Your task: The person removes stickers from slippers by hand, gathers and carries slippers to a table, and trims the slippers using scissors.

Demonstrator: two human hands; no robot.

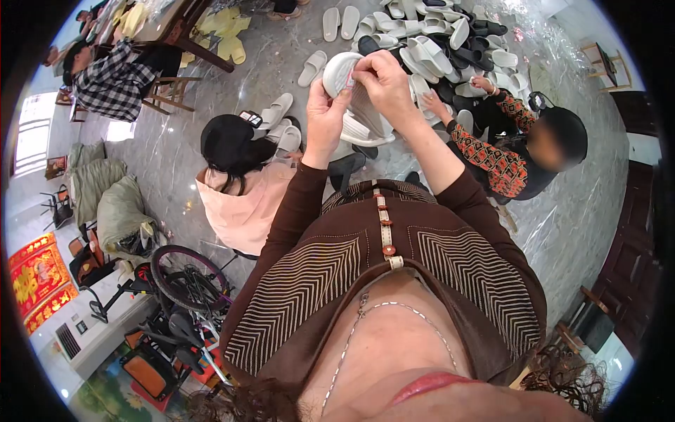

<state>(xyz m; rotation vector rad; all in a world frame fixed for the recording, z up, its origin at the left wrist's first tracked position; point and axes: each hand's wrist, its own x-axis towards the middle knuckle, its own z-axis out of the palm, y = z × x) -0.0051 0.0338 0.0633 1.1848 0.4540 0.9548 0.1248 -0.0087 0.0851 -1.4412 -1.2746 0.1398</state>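
A pale slide slipper [340, 69] is up in front of my chest, its rounded end raised. My left hand [328, 118] is closed around its left side, thumb pressed on the surface. My right hand [385, 86] is closed at its other edge, fingertips bent against it near a small pink-and-white patch [349, 79]. Whether those fingertips also pinch that patch, I cannot tell. Just below the hands shows a ridged white slipper sole [362, 132], partly hidden by my right hand and wrist.
A large heap of white and black slippers [429, 53] covers the floor ahead. One person in a patterned sleeve [492, 158] sits at the right, another in a pink top [239, 204] at the left. A bicycle [190, 281] and sacks [123, 207] stand further left.
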